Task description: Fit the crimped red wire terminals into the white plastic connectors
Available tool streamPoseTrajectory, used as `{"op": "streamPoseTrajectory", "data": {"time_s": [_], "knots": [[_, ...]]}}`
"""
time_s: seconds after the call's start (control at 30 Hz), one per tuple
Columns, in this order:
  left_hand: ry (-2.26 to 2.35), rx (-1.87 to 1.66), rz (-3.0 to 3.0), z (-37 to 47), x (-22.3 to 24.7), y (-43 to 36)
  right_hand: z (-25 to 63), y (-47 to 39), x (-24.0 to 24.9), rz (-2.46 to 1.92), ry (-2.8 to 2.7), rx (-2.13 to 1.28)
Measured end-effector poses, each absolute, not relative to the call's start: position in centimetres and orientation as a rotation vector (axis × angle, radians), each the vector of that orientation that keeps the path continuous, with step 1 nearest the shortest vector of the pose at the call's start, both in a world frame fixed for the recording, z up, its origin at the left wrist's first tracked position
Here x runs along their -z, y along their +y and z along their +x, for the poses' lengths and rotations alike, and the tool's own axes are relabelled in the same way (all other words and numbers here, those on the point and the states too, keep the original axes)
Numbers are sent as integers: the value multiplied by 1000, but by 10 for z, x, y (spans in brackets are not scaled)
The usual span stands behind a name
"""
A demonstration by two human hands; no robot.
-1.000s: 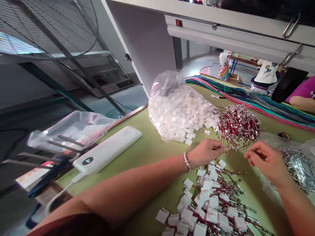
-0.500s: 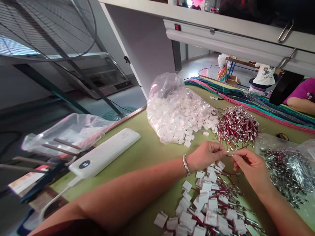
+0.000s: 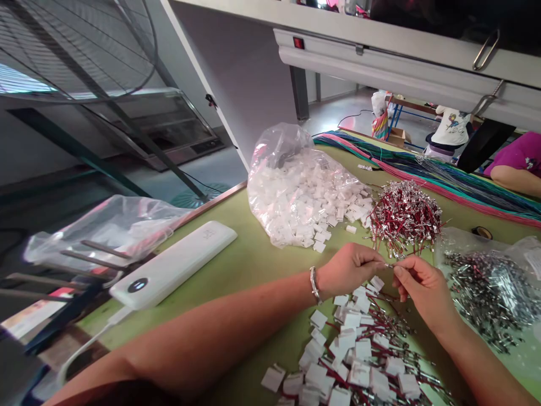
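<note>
My left hand (image 3: 351, 265) pinches one end of a small silvery metal terminal (image 3: 389, 265). From the other side, the thumb and forefinger of my right hand (image 3: 420, 282) close on it too; the fingertips hide most of the piece. Just beyond my fingers lies a heap of short red wires (image 3: 406, 217) with shiny metal ends. Below my hands spreads a pile of white plastic connectors (image 3: 355, 344) fitted on red wires.
A clear bag (image 3: 279, 186) spills loose white connectors. At right lies a bag of metal terminals (image 3: 486, 293) near a tape roll (image 3: 482, 232). A white power bank (image 3: 173, 265) with a cable is at left. Long coloured wires (image 3: 422, 175) run along the back; a co-worker's arm (image 3: 518, 180) is beyond.
The view has shifted slightly, so the whole scene sits a little further left. My hands stay fingertip to fingertip, and the small piece between them shows a bit differently.
</note>
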State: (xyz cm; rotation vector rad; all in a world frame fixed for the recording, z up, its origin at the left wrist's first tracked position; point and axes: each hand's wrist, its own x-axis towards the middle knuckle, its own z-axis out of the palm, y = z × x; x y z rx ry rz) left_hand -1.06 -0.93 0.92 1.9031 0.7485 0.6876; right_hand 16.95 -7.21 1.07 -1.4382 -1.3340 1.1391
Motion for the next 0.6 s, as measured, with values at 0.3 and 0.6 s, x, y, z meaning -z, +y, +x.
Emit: {"op": "streamPoseTrajectory", "data": {"time_s": [0.3, 0.6], "knots": [[554, -725, 2510, -17, -2, -5, 161, -74, -6, -1438, -1213, -1335], [769, -654, 2135, -18, -6, 16, 193, -61, -12, -1478, -1281, -1178]]}}
